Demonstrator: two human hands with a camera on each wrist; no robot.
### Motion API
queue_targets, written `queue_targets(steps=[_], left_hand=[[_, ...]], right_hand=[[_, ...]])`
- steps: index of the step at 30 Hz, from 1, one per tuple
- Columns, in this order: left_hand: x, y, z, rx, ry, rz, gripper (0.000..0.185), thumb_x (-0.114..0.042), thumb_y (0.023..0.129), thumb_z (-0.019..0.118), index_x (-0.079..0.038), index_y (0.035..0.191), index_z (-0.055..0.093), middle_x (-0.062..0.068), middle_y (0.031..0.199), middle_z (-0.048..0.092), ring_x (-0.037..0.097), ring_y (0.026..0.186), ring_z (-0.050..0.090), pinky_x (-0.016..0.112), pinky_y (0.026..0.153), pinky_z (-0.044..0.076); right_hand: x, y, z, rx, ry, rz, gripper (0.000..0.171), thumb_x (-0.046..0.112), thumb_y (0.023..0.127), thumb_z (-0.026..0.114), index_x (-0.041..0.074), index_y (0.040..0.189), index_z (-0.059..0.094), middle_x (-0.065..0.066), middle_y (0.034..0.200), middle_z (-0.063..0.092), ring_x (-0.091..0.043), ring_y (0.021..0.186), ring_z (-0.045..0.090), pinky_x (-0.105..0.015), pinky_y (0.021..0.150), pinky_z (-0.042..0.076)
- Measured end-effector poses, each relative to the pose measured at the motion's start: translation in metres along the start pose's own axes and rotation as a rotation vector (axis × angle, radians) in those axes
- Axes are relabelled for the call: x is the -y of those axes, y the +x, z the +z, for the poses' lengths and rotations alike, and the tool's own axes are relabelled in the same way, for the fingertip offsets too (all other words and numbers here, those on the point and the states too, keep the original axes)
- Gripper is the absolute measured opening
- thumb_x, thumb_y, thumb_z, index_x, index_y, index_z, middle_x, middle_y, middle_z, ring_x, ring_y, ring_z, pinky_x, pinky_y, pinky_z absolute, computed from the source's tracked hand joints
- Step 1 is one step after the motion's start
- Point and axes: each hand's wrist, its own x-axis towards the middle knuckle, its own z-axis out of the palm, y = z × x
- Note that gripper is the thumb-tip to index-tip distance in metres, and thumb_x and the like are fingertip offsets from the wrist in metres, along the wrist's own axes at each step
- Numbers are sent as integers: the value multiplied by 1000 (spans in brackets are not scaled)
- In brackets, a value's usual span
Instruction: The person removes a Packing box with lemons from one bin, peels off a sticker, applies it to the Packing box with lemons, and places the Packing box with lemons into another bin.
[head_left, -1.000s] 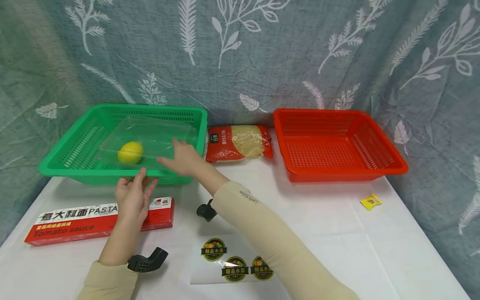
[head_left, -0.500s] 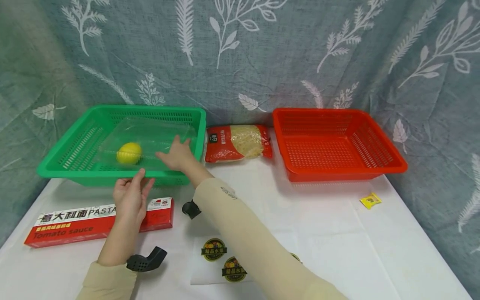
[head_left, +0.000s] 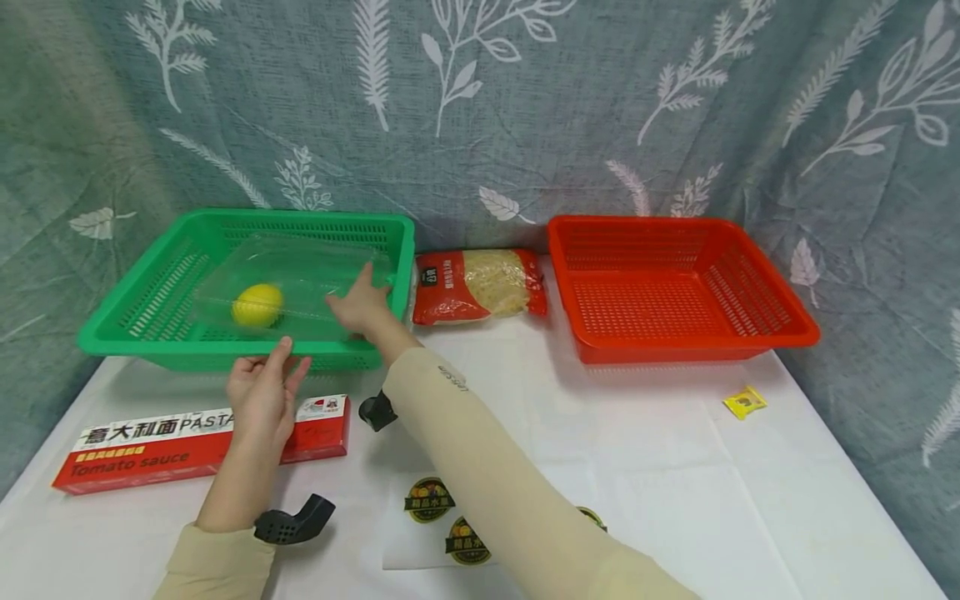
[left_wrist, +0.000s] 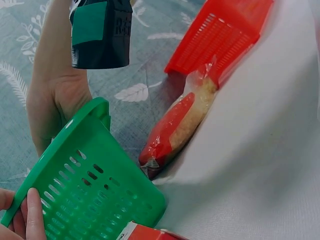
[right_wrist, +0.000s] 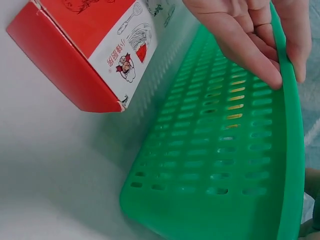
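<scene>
Fingers of the right hand (head_left: pixel 362 304) reach over the near rim of the green perforated plastic basket (head_left: pixel 150 312) and lie loosely spread on the near right part of a clear plastic tray (head_left: pixel 300 271) inside it; whether they pinch its edge cannot be told from the head view. Just left of this hand, under or within the clear tray, sits a round yellow lemon (head_left: pixel 257 305). The right forearm, in a beige sleeve, stretches back across the white table (head_left: pixel 675 483).

The left hand (head_left: pixel 262 396) is nearer the body, left of the right arm, with straight, relaxed fingers whose tips touch the outside of the basket's near wall; it holds nothing. The right wrist view shows these fingers (right_wrist: pixel 245 40) resting against the rim. Directly beneath the left hand lies a long red and white cardboard pasta box (head_left: pixel 150 446), printed "PASTA" and "Tomato sauce", its right end just beside the basket wall.

Right of the right hand, touching the basket's right side, lies a red and clear plastic bag of noodles (head_left: pixel 480 286). Further right stands a red perforated plastic basket (head_left: pixel 780 312), well apart from both hands. Near its front right corner sits a small yellow wrapped packet (head_left: pixel 742 402). Under the right arm lies a clear sheet with round fruit stickers (head_left: pixel 429 504).
</scene>
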Motion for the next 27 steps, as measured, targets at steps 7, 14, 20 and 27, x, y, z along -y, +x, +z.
queue_targets(steps=[7, 14, 20, 27], left_hand=[[0, 0, 0, 5, 18, -2, 38, -10, 79, 70, -7, 105, 42, 4, 97, 47, 10, 75, 58, 23, 64, 53], [-1, 0, -2, 7, 32, 2, 40, -11, 78, 70, -7, 107, 43, 4, 98, 47, 10, 76, 58, 23, 65, 53], [-1, -1, -3, 2, 26, 8, 43, -13, 76, 73, -7, 106, 43, 5, 97, 47, 11, 78, 58, 23, 65, 53], [0, 0, 0, 8, 56, 26, 33, -12, 81, 67, -9, 104, 43, 5, 97, 46, 10, 79, 58, 22, 66, 53]], right_hand=[[-1, 0, -3, 48, 147, -12, 87, 24, 87, 63, 29, 147, 1, -12, 81, 65, -15, 34, 40, -23, 38, 36], [-2, -5, -4, 49, 216, -80, 84, 16, 85, 65, 28, 147, 8, -13, 128, 51, -14, 35, 40, -23, 38, 37], [-1, -8, -3, 24, 238, -102, 77, 14, 86, 64, 28, 146, 17, -9, 139, 40, -15, 36, 47, -25, 43, 47], [0, -12, -5, -7, 286, -140, 73, 9, 85, 63, 28, 144, 25, -13, 135, 45, -17, 37, 50, -25, 42, 48]])
